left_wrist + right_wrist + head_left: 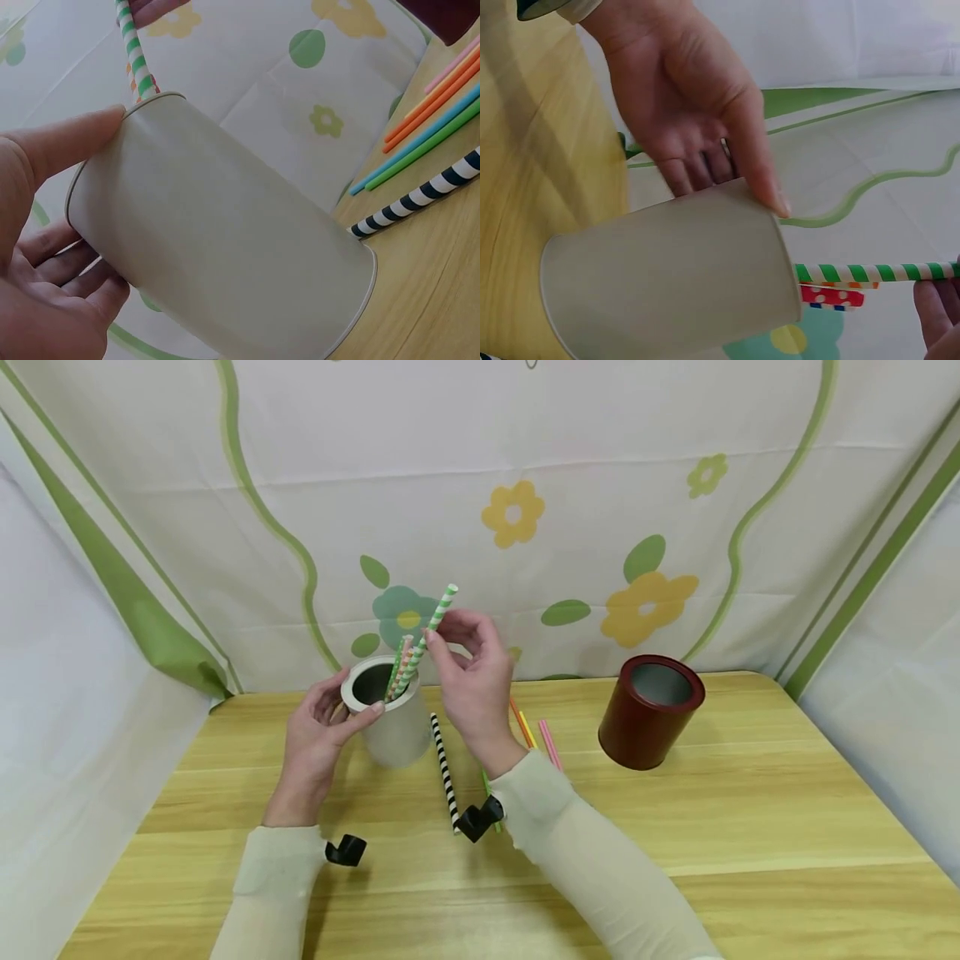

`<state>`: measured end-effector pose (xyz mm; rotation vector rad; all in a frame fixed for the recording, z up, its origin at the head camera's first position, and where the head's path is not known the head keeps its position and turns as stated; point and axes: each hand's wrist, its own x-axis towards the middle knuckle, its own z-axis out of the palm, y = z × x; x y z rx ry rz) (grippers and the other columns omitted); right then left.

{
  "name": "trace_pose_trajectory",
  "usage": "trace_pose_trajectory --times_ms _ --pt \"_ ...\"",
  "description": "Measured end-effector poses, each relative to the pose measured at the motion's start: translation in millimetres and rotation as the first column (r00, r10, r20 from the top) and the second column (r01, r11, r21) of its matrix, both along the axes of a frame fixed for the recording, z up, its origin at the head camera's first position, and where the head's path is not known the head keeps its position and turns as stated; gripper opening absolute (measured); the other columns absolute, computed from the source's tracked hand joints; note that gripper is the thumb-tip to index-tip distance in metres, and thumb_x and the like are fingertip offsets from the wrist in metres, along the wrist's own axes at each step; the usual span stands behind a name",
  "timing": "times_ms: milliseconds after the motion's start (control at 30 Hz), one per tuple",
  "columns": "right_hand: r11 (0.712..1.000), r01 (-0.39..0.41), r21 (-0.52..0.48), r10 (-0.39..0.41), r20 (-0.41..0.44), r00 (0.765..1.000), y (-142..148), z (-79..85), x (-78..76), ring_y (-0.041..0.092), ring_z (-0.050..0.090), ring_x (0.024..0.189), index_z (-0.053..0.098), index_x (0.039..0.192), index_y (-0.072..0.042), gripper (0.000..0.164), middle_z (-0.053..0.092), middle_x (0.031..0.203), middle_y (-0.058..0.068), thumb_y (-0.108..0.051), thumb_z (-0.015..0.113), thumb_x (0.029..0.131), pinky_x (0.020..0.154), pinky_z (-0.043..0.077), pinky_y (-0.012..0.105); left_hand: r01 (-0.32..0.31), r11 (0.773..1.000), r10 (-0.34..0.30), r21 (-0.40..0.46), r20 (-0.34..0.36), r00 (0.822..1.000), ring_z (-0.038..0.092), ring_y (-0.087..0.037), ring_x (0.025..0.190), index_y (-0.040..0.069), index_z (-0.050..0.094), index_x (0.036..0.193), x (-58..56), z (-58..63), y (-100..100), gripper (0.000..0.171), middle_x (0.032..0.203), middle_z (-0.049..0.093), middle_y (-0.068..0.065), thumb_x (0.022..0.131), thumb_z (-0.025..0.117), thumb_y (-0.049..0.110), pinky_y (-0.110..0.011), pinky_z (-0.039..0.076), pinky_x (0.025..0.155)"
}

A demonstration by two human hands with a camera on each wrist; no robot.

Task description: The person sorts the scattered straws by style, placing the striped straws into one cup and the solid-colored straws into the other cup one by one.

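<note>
A light grey-white can (396,739) stands on the table, and my left hand (318,739) holds it at the rim, the thumb (82,135) on the near edge and the other fingers round the far side. My right hand (480,681) pinches a green-and-white striped straw (444,603) between thumb and fingertips. That straw leans with its lower end inside the can's mouth. Several shorter-showing patterned straws (401,664) poke up beside it, among them a red one with white dots (840,295). Their lower ends are hidden by the can.
A black-and-white striped straw (445,772) lies just right of the can. Beyond it lie several plain straws, including pink (551,743), blue (420,139) and green (431,142), partly hidden by my right arm. A dark red can (647,727) stands further right. A flowered cloth (585,527) hangs behind.
</note>
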<state>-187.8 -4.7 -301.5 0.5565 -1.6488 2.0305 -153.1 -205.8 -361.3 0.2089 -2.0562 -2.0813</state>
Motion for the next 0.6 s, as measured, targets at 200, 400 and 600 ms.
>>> trace_pose_trajectory --times_ms 200,400,600 --pt "0.998 0.017 0.061 -0.021 0.071 0.997 -6.3 -8.6 -3.5 0.027 0.076 0.105 0.066 0.123 0.002 0.025 0.075 0.118 0.02 -0.003 0.074 0.1 0.088 0.067 0.032 0.013 1.0 -0.013 -0.012 -0.009 1.0 0.04 -0.021 0.158 0.007 0.045 0.161 0.3 2.4 -0.1 0.08 0.168 0.045 -0.009 0.092 0.085 0.004 -0.033 0.033 0.134" --pt "0.994 0.036 0.104 -0.049 0.122 0.991 -10.7 -19.3 -4.2 0.03 0.076 0.103 0.069 0.119 0.001 0.024 0.077 0.114 0.019 -0.002 0.077 0.097 0.089 0.068 0.042 0.024 1.0 -0.024 -0.008 -0.006 1.0 0.038 -0.021 0.16 0.007 0.043 0.162 -0.1 2.3 0.2 0.081 0.168 0.045 -0.011 0.092 0.084 0.004 -0.035 0.031 0.136" --pt "0.988 0.021 0.154 -0.049 0.177 0.983 -14.1 -27.4 -4.8 0.029 0.075 0.101 0.069 0.118 -0.002 0.022 0.079 0.113 0.017 -0.004 0.078 0.097 0.092 0.066 0.052 0.025 0.999 -0.025 -0.021 -0.007 1.0 0.037 -0.021 0.16 0.008 0.043 0.163 -0.3 1.7 -0.1 0.082 0.169 0.044 -0.01 0.093 0.085 0.005 -0.035 0.03 0.136"
